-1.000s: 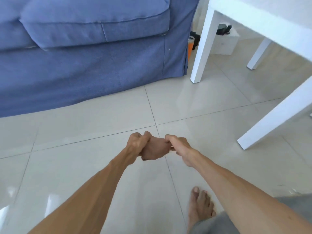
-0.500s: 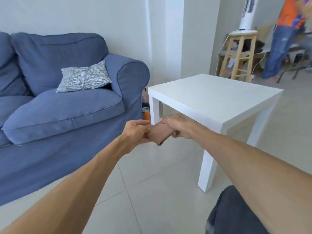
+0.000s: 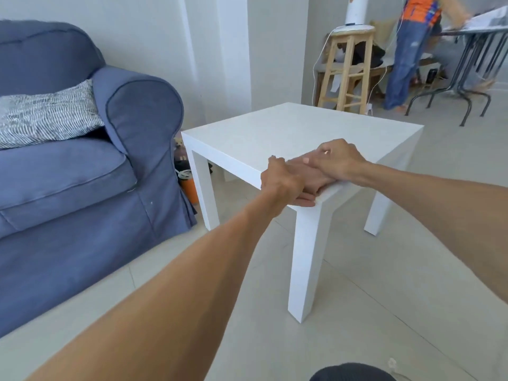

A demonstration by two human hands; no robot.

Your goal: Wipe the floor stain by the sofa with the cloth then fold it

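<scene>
Cloth point(image 3: 312, 176): brownish, folded small, lying on the near corner of the white surface point(image 3: 288, 127), mostly covered by both hands; one edge peeks out at the surface's near edge.
Left hand point(image 3: 281, 182): knuckles up, fingers curled over the cloth's near-left side, gripping it against the surface.
Right hand point(image 3: 336, 159): palm down on the cloth's far-right side, fingers bent and pinching the fabric, pressing it flat.
Forearms: bare, reaching in from the near left and near right, meeting at the cloth.
Sofa point(image 3: 82, 166): blue, on the left, its rounded arm just beside the surface; patterned grey cushion point(image 3: 46, 114) resting against the arm.
Floor point(image 3: 384, 298): pale tiles, no stain discernible in the visible part.
Gap between sofa and surface: orange container point(image 3: 191, 188) standing on the floor.
Far right: wooden stool point(image 3: 349, 70), folding table legs, a standing person point(image 3: 409, 48) in orange top and jeans, blurred.
</scene>
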